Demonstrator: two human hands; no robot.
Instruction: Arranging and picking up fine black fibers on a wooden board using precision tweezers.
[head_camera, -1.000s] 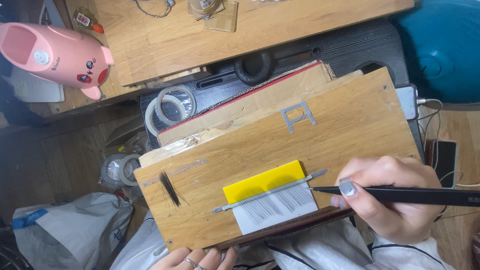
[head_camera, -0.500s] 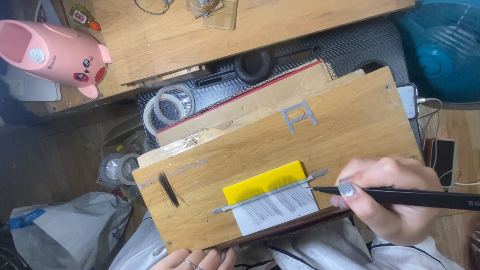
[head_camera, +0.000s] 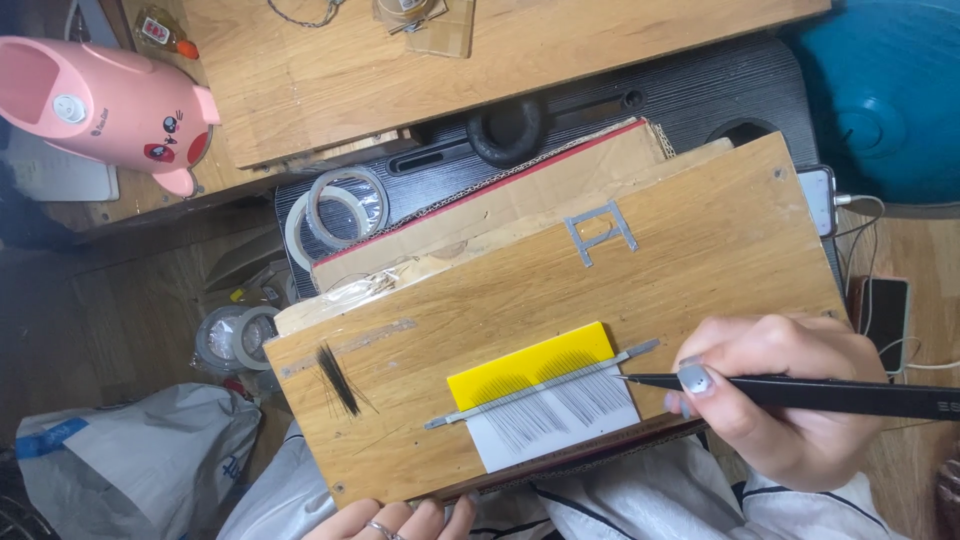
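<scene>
**Two hands at a lash board, rows partly laid**

Two hands work over a wooden board (head_camera: 700, 250) on the lap. Nearest, the left hand (head_camera: 400, 518) shows only curled fingertips at the board's near edge; whether it grips anything I cannot tell. The right hand (head_camera: 780, 400) is closed in a pen-like pinch on black tweezers (head_camera: 800, 392), whose tip touches the far end of a grey strip (head_camera: 540, 385).

Just left of that tip, the strip lies across a yellow-and-white card (head_camera: 545, 395), where fine dark hairs already stand in two fanned groups. Judging by this, the laying is well along, yet a loose tuft (head_camera: 338, 380) waits farther left, so more seems left.

Beyond the hands lie cardboard (head_camera: 480, 215), tape rolls (head_camera: 340, 205), then a pink pig-shaped appliance (head_camera: 100, 105).
</scene>
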